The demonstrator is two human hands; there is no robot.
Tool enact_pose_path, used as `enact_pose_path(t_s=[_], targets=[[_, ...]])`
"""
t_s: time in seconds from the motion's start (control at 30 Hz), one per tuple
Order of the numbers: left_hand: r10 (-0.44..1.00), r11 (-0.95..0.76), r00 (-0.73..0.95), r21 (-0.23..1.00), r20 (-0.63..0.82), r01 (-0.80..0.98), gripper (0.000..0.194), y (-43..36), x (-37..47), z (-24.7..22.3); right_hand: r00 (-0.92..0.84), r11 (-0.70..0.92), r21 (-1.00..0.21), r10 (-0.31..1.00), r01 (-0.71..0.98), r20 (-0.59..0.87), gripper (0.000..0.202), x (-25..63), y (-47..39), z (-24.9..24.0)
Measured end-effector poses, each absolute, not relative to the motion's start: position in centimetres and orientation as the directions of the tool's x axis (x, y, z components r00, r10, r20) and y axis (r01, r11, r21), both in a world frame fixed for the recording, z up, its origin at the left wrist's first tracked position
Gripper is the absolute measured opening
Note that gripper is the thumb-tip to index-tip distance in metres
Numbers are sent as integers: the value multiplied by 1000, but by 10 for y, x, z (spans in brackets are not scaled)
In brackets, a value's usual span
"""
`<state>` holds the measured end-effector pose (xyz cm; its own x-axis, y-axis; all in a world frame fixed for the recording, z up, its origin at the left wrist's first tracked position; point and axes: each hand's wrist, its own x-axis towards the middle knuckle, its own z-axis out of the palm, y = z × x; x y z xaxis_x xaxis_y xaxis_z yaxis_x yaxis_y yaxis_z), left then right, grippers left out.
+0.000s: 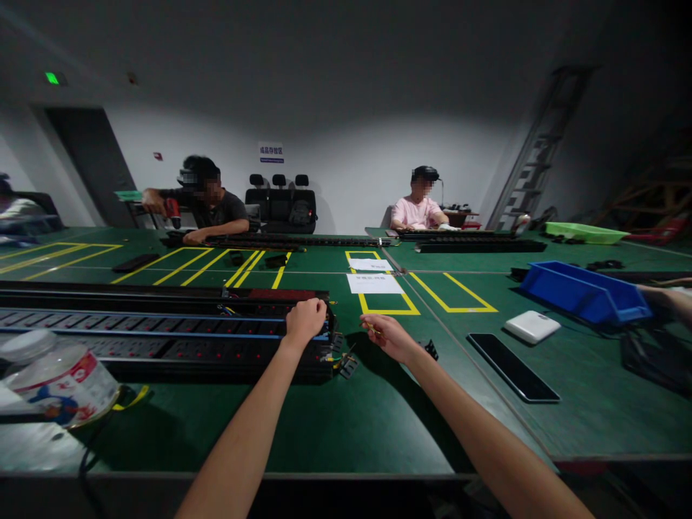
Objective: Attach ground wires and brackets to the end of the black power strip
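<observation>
Long black power strips (178, 349) with rows of sockets and red dots lie side by side on the left of the table. My left hand (306, 319) is closed over their right end, its fingertips hidden behind the knuckles. Just right of that end, my right hand (388, 337) pinches a small thin yellowish piece (372, 328), too small to name. Below my left hand, a black end bracket (347, 365) with green and yellow wires sticks out from the nearest strip. Another small black bracket (430, 350) lies beyond my right wrist.
A clear plastic jar (70, 382) stands front left. On the right are a phone (512, 366), a white box (533, 326), a blue bin (584, 292) and a person's arm (667, 299). White papers (375, 283) lie ahead. Across the table, one person (216, 205) holds a red drill (172, 212); another (419, 209) sits right.
</observation>
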<state>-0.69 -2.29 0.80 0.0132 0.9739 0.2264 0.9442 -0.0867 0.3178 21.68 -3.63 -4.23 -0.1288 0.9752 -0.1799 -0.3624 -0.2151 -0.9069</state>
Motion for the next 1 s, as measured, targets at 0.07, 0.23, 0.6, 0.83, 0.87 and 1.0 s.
enact_pose_path(t_s=[0.07,0.23,0.6,0.83,0.87,1.0], targets=[[974,-84,12,317,224,945,45,-23,-7,8,-133,-215,-906,975,-363,-178,4,217,-37,-42],[974,-97,24,316,227,944,46,-22,-7,7,-126,-218,-910,975,-353,-185,4,217,-38,-41],[970,-88,13,299,242,950,46,-21,-7,5,-107,-218,-910,976,-354,-192,5,215,-38,-41],[965,-100,20,297,260,950,45,-18,-8,2,-103,-210,-910,977,-357,-185,8,215,-38,-41],[965,-101,21,298,261,949,46,-18,-8,2,-101,-211,-910,977,-356,-187,8,215,-38,-41],[964,-101,19,302,265,948,46,-18,-8,1,-95,-210,-917,977,-340,-189,7,215,-38,-41]])
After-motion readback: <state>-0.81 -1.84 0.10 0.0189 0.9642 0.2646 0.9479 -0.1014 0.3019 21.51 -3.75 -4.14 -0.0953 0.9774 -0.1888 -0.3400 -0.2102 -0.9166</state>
